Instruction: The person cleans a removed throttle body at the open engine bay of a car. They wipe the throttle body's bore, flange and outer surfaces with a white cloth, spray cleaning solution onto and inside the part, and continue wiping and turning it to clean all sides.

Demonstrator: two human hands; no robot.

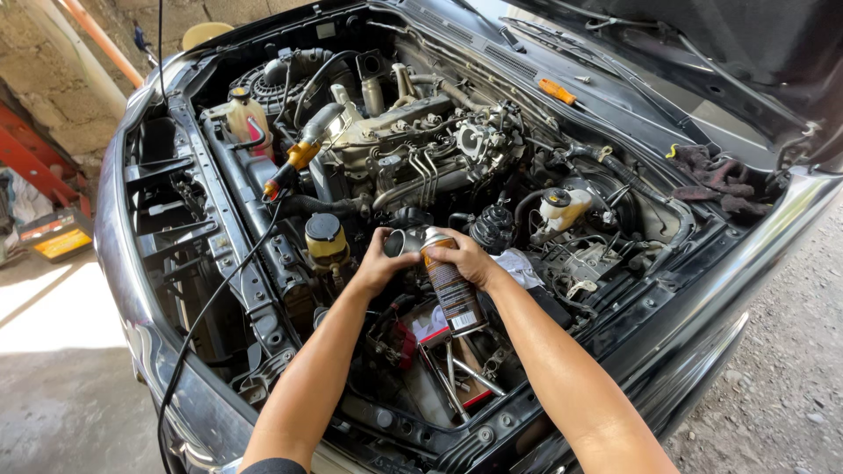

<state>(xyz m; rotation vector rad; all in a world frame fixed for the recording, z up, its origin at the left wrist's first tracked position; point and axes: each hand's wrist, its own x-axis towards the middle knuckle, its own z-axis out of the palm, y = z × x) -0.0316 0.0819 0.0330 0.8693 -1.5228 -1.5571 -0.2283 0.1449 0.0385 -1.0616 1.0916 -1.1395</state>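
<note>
Over the open engine bay [211, 132], the right hand [464, 256] is wrapped around the top of a brown spray can [452, 290], which tilts downward from the grip. Just beside it, touching the can's top, the left hand [379, 262] clasps a short metal tube [402, 242]. Below the can lie loose wrenches [457, 373]; farther left stands a yellow-capped reservoir [326, 239].
</note>
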